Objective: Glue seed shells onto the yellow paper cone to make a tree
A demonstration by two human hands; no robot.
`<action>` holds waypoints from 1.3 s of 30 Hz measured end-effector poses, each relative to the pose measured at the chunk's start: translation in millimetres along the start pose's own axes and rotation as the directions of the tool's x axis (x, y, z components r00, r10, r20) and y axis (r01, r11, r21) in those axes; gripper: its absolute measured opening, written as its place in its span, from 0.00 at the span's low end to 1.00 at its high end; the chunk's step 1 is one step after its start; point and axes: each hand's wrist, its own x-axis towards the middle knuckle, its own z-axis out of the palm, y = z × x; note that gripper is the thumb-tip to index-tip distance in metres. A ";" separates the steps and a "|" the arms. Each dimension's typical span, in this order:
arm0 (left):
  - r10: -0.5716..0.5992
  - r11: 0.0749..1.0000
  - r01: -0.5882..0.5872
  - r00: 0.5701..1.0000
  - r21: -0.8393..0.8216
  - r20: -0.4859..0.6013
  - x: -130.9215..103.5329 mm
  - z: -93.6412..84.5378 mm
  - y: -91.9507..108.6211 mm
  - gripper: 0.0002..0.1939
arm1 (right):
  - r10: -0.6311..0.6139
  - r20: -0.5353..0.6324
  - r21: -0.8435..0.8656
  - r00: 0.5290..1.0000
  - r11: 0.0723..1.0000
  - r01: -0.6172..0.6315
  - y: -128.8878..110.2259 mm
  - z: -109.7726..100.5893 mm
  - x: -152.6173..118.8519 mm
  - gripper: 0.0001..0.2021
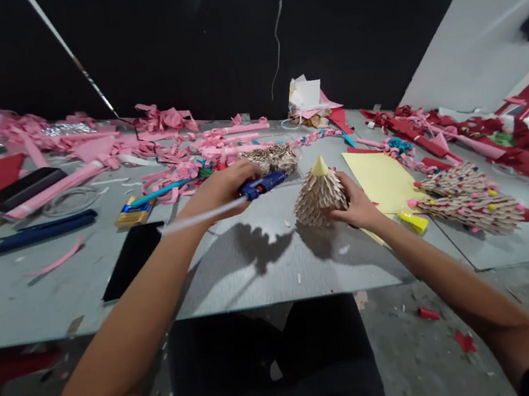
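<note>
My left hand (229, 187) is closed around a blue hot glue gun (267, 184), whose nozzle points right. A long pale glue stick (192, 219) juts from its back. My right hand (357, 203) grips the side of a small cone-shaped tree (313, 202), which stands upright on the table. Overlapping pale flakes cover the tree, and a yellow paper cone (319, 167) caps its top. The nozzle is apart from the tree. Behind the glue gun lies a clump of similar pale flaked pieces (282, 152), partly hidden by it and my left hand.
Several decorated trees (479, 206) lie at the right beside yellow paper (387, 177). A dark tablet (135, 260), a blue tool (27, 236) and a black phone-like object (24, 189) are at left. Pink scraps (169, 116) line the black wall. The table's front edge (282, 302) is near my legs.
</note>
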 end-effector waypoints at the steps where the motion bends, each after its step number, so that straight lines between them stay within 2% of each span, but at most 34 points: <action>1: 0.014 1.000 -0.015 0.997 -0.011 -0.076 0.9 -1.0 2.8 0.20 | -0.009 -0.009 -0.017 1.000 1.000 0.009 -1.3 -0.4 6.0 0.47; 4: 0.066 0.995 -0.087 0.949 -0.057 -0.308 -3.8 3.7 15.0 0.21 | -0.036 -0.041 -0.070 0.998 0.997 0.033 -8.2 -1.3 14.5 0.45; 6: 0.093 0.987 -0.137 0.915 -0.085 -0.393 -10.1 9.8 26.1 0.22 | -0.057 -0.059 -0.107 0.997 0.993 0.050 -15.6 -1.8 11.8 0.44; 7: 0.105 0.983 -0.155 0.910 -0.094 -0.401 -12.9 12.7 31.9 0.23 | -0.076 -0.071 -0.138 0.995 0.988 0.066 -19.9 -1.9 8.8 0.44; 9: 0.137 0.981 -0.175 0.925 -0.078 -0.355 -17.2 17.2 42.7 0.21 | -0.182 -0.095 -0.287 0.979 0.946 0.148 -29.1 -1.4 1.2 0.44; 12: 0.215 0.976 -0.216 0.945 0.023 -0.246 -20.2 20.4 54.6 0.12 | -0.282 -0.087 -0.447 0.956 0.868 0.215 -42.0 0.9 -9.2 0.47; 17: 0.326 0.929 -0.283 0.930 0.238 -0.170 -20.1 17.4 67.2 0.08 | -0.310 -0.114 -0.552 0.944 0.809 0.199 -56.5 1.8 -17.1 0.47; 21: 0.307 0.907 -0.257 0.946 0.334 -0.106 -16.9 12.7 76.5 0.07 | -0.334 -0.137 -0.622 0.932 0.762 0.181 -63.1 -1.4 -18.2 0.46; 28: 0.281 0.880 -0.218 0.955 0.422 -0.092 -12.5 14.6 84.4 0.06 | -0.395 -0.133 -0.697 0.909 0.690 0.197 -65.8 -5.8 -17.9 0.45; 39: 0.226 0.844 -0.164 0.972 0.510 -0.061 -14.4 16.8 88.8 0.06 | -0.388 -0.146 -0.693 0.910 0.697 0.186 -65.0 -8.5 -18.7 0.47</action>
